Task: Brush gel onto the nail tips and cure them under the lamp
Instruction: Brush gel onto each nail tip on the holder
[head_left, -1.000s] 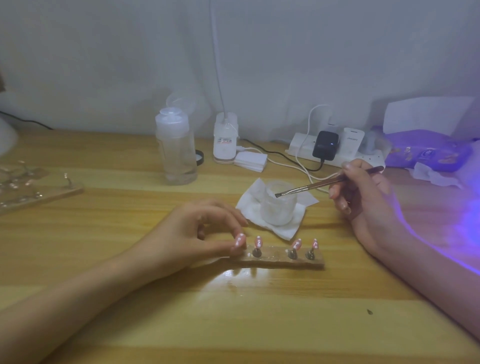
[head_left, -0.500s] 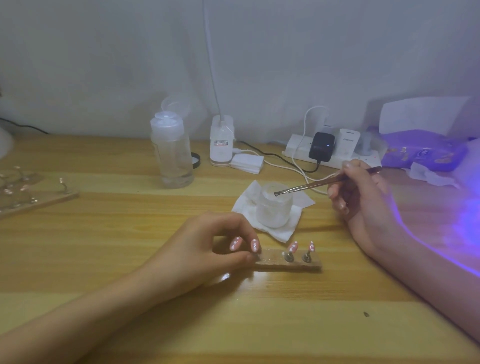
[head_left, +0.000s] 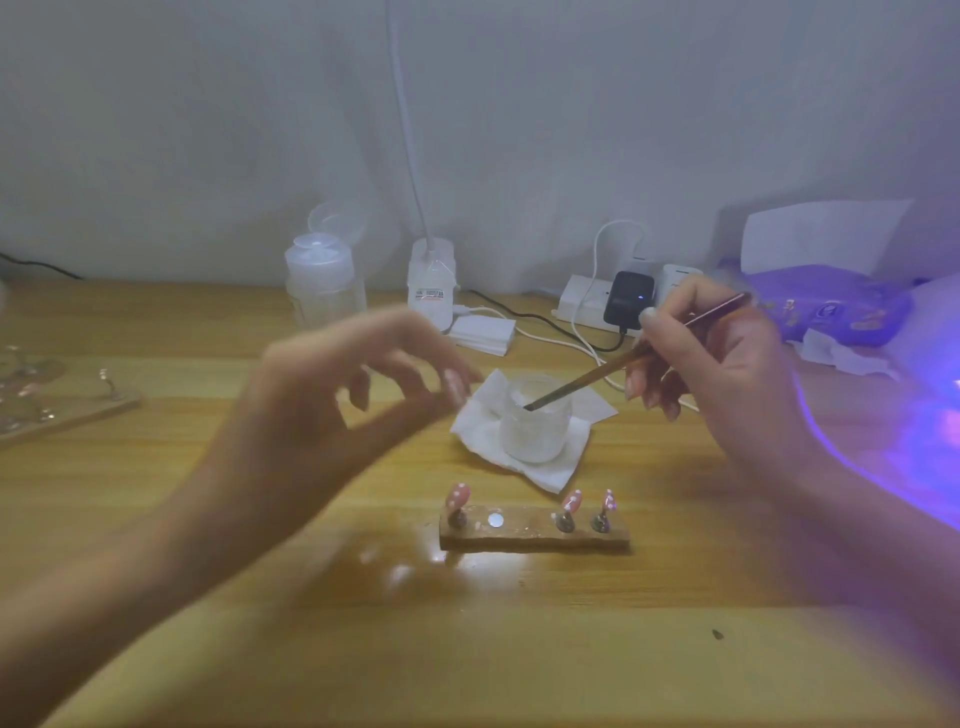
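Pinching thumb against forefinger, the left grip (head_left: 322, 405) hovers above the counter (head_left: 519, 649), clenched on what looks like a pink nail tip (head_left: 456, 383). Motion blur hides whether its peg is between the fingers. The right grip (head_left: 727, 374) grasps a slim brush (head_left: 587, 376) like a pen, with the bristle end just at the mouth of a small frosted jar (head_left: 535, 431) standing on a folded tissue (head_left: 550, 473).

Three more nail tips (head_left: 571, 503) stand on pegs on a wooden strip (head_left: 535, 538) near the front of the counter. One seat on the strip is bare and shows a round silver disc (head_left: 496, 519). A violet glow (head_left: 924, 441) at the right edge most likely marks the lamp, well apart from the strip.

Each tip is probably very light, thin, springy plastic with a slick painted face. It should be held by the peg below, since fingers on the face would smear wet gel and a hard pinch could flick it away. The disc suggests a magnetic seat, so a tip should come off with a light pull and snap back on. The brush needs only a light touch, and the jar looks easy to tip if the shaft leans on its rim.
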